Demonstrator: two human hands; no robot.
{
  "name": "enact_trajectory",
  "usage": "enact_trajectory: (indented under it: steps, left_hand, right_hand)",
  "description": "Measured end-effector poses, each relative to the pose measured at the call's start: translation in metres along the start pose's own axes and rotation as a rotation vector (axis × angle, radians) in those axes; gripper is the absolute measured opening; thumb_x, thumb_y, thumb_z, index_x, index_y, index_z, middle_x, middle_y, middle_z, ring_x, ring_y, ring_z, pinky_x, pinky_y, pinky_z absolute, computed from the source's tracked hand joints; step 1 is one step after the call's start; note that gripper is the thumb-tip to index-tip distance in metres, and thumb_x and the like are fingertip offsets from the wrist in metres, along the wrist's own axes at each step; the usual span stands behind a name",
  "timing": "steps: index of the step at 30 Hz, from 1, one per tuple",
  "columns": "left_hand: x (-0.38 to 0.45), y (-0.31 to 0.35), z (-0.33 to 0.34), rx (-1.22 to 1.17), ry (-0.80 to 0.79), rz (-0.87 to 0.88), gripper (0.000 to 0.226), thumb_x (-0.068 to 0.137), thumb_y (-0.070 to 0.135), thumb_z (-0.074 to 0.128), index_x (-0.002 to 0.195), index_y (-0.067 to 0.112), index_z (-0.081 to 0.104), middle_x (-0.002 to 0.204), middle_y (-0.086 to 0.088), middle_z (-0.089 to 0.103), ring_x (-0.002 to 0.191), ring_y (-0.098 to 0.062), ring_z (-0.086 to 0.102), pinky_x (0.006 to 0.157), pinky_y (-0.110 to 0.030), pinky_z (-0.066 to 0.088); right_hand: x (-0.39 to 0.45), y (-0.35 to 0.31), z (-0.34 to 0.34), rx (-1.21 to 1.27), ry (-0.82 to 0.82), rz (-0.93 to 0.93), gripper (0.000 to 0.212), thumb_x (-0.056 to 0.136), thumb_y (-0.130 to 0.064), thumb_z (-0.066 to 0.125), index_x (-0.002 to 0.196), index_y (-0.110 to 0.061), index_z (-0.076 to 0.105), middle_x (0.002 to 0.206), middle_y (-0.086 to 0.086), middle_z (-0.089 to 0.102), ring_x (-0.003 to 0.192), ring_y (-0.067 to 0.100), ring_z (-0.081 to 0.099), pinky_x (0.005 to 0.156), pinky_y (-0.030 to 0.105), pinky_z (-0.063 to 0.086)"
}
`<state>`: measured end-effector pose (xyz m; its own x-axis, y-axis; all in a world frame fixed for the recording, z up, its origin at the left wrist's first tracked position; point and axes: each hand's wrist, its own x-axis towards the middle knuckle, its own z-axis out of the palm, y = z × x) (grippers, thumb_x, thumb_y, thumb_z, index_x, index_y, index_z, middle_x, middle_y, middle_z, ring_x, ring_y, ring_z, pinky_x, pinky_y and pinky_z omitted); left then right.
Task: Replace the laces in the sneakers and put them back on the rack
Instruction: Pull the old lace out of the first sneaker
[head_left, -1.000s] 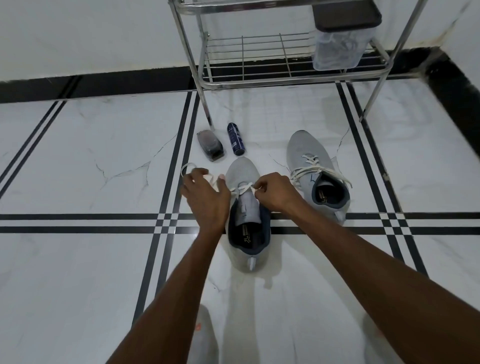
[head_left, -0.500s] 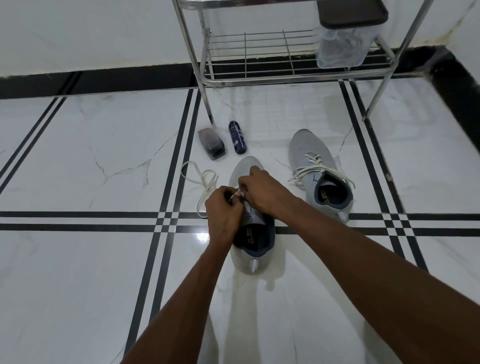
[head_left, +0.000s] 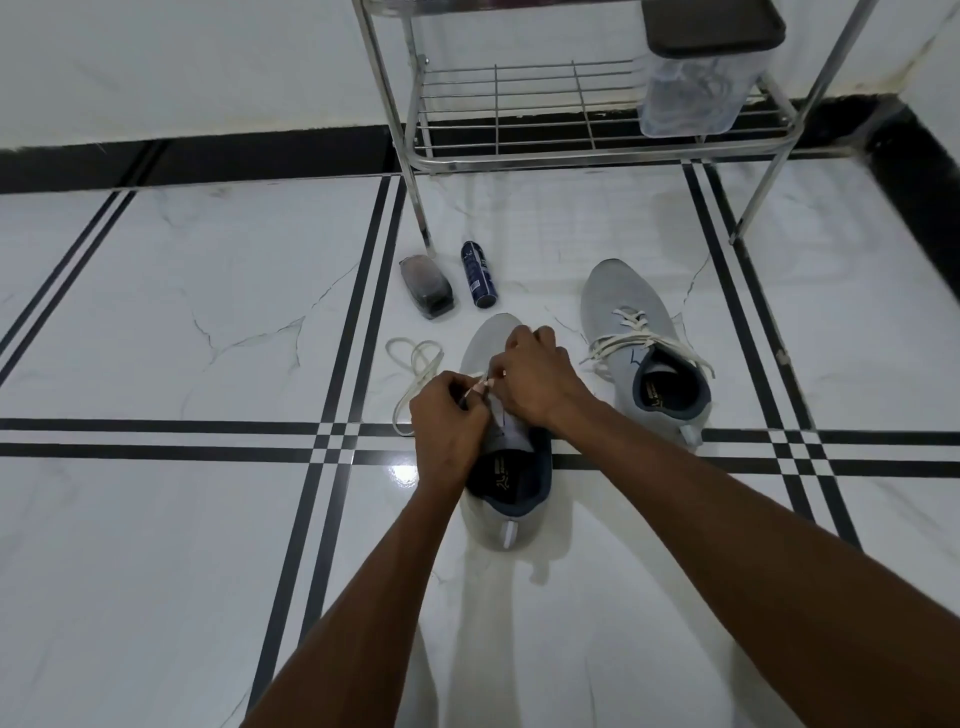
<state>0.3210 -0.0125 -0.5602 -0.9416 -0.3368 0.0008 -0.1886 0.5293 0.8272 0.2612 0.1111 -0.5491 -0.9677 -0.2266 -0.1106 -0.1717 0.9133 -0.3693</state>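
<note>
Head view: left hand and right hand pinch the lace over the sneaker.

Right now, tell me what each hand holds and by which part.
Left hand pinches the white lace near its tip; right hand grips the near sneaker at its eyelets.

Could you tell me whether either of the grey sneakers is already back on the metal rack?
No, both sneakers, the near sneaker and the laced sneaker, stand on the tiled floor before the rack.

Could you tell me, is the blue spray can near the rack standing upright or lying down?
Lying down: the blue spray can rests lengthwise on the floor tile.
</note>
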Motion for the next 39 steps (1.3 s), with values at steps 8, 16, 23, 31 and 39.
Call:
enact_trajectory:
  steps: [8,16,23,31,39]
  left_hand:
    - [0.0,-0.002,-0.001,-0.032,0.008,-0.018,0.01,0.091,0.014,0.066,0.096,0.009,0.072,0.09,0.001,0.073,0.085,-0.01,0.067,0.077,-0.015,0.05]
    - [-0.002,-0.003,-0.002,-0.023,-0.012,-0.013,0.009,0.09,0.014,0.066,0.095,0.01,0.072,0.088,0.002,0.072,0.084,-0.01,0.066,0.071,-0.009,0.044]
    - [0.0,-0.006,-0.004,-0.039,0.005,-0.015,0.006,0.09,0.015,0.065,0.091,0.011,0.071,0.085,0.002,0.072,0.083,-0.011,0.067,0.077,-0.022,0.053]
    - [-0.002,-0.004,-0.003,-0.001,-0.019,-0.006,0.007,0.088,0.013,0.066,0.092,0.01,0.071,0.086,0.001,0.072,0.082,-0.011,0.066,0.07,-0.012,0.045]
    - [0.0,-0.011,-0.007,0.01,-0.004,-0.027,0.008,0.089,0.02,0.067,0.092,0.012,0.07,0.085,0.003,0.07,0.082,-0.01,0.065,0.07,-0.012,0.046]
  right_hand:
    - [0.0,0.026,-0.04,0.191,0.224,0.148,0.032,0.089,-0.022,0.068,0.121,-0.02,0.063,0.137,0.012,0.044,0.128,0.033,0.037,0.095,0.033,0.035]
    - [0.01,0.008,-0.001,0.073,0.121,0.116,0.029,0.093,-0.019,0.053,0.116,-0.008,0.068,0.124,0.011,0.048,0.11,0.029,0.05,0.092,0.036,0.046]
    - [0.0,0.037,-0.047,0.228,0.38,0.269,0.033,0.091,-0.018,0.067,0.123,-0.015,0.064,0.145,0.011,0.036,0.122,0.027,0.039,0.103,0.039,0.041]
    - [-0.003,-0.009,-0.003,-0.003,-0.023,0.034,0.028,0.096,-0.022,0.054,0.118,-0.014,0.069,0.133,0.011,0.042,0.124,0.032,0.037,0.1,0.04,0.038]
    - [-0.005,0.039,-0.05,0.212,0.145,0.346,0.06,0.095,-0.039,0.062,0.147,-0.015,0.045,0.153,0.017,0.025,0.137,0.039,0.028,0.11,0.047,0.035]
